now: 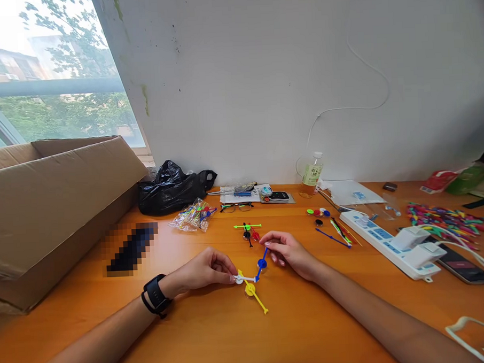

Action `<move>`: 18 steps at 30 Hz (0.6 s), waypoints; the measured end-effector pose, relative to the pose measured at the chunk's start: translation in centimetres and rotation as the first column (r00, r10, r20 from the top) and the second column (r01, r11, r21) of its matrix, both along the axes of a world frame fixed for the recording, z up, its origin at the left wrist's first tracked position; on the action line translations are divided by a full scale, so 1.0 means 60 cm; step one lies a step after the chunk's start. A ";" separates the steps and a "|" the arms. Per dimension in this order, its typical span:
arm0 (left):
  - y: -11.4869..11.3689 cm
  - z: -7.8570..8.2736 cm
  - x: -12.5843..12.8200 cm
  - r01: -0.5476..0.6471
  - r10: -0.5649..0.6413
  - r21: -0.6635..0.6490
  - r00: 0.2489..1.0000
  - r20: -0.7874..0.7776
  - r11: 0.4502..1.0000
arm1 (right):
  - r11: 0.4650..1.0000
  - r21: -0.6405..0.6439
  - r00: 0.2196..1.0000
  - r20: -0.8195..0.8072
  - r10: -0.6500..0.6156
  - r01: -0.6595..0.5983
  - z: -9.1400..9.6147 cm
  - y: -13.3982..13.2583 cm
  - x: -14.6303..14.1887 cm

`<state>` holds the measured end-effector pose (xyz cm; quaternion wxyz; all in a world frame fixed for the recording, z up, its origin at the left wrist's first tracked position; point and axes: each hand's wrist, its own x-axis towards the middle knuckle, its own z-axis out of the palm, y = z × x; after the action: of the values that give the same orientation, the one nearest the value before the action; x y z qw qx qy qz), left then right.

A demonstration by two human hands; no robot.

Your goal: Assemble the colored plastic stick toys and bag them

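My left hand [211,268], with a black watch on its wrist, pinches the tail end of a white arrow spinner [248,279] low over the table. Between thumb and forefinger, my right hand [288,253] grips the upper end of a blue arrow spinner [262,263], whose tip points down close to the white arrow's tip. Just below them lies a yellow arrow spinner [250,290], partly crossed by the white one. Beyond my hands are a green arrow spinner [247,225], a black one [247,235] and a red one [255,236], grouped together.
Loose discs [319,212] and several arrows [340,232] lie to the right, beside a white power strip [383,243] with plugs and cables. Behind stand a bottle [312,173], glasses [237,207], a clear bag of parts [193,215] and a black bag [174,190]. A cardboard box [62,200] fills the left.
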<state>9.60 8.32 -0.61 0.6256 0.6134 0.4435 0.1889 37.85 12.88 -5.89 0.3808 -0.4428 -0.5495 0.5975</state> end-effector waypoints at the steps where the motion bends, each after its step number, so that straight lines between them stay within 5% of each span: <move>1: 0.000 0.001 0.000 0.001 -0.001 0.007 1.000 -0.004 1.000 | 1.000 0.004 1.000 -0.004 -0.004 0.004 0.000 0.000 0.000; 18: 0.008 -0.018 0.001 -0.025 0.030 0.092 0.998 -0.047 0.995 | 0.995 -0.014 0.991 0.083 0.105 -0.104 0.003 0.000 -0.013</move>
<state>9.63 8.78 -1.72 0.5836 0.6395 0.4577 0.2027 37.05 12.91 -5.72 0.3236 -0.4399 -0.5842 0.6003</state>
